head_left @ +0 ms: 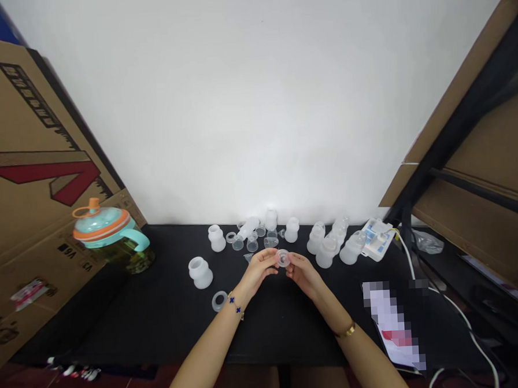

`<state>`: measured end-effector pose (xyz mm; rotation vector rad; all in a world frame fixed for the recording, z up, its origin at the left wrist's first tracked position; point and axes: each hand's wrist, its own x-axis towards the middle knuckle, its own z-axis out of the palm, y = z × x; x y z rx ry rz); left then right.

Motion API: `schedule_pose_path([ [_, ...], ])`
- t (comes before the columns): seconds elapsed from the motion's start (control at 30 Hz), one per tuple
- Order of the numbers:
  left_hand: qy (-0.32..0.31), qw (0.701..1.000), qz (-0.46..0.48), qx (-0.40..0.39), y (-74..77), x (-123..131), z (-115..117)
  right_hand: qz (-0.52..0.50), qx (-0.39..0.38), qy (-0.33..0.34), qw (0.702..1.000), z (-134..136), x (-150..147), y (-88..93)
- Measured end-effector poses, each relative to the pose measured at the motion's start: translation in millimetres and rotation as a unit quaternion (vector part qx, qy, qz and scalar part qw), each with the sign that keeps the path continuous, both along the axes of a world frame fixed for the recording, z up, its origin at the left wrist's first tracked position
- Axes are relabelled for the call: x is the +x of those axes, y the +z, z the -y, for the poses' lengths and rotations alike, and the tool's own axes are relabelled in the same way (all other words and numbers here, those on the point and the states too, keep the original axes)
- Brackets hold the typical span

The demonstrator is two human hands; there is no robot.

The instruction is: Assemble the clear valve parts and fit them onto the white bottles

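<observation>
My left hand and my right hand meet above the middle of the black table. Between their fingertips they pinch a clear round bottle nipple, one hand at each side of its rim. Beside my left wrist lies a translucent white collar ring. An open white bottle body stands to the left, with a second bottle body behind it. Beyond my hands are several clear domed caps and loose rings. To the right of my right hand stand several capped bottles.
A teal and orange jug of dark liquid stands at left by a cardboard box. At right are a white box-like device, a phone with a blurred screen, and a white cable. A white wall rises behind the table.
</observation>
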<state>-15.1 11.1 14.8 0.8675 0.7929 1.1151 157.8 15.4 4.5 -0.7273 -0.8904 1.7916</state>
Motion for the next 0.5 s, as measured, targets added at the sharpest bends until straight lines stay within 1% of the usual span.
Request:
schedule_pose_path([
  [0.5, -0.004, 1.000, 0.002, -0.005, 2.1, -0.7, -0.8, -0.012, 0.005, -0.007, 1.000, 0.4, 0.8, 0.1],
])
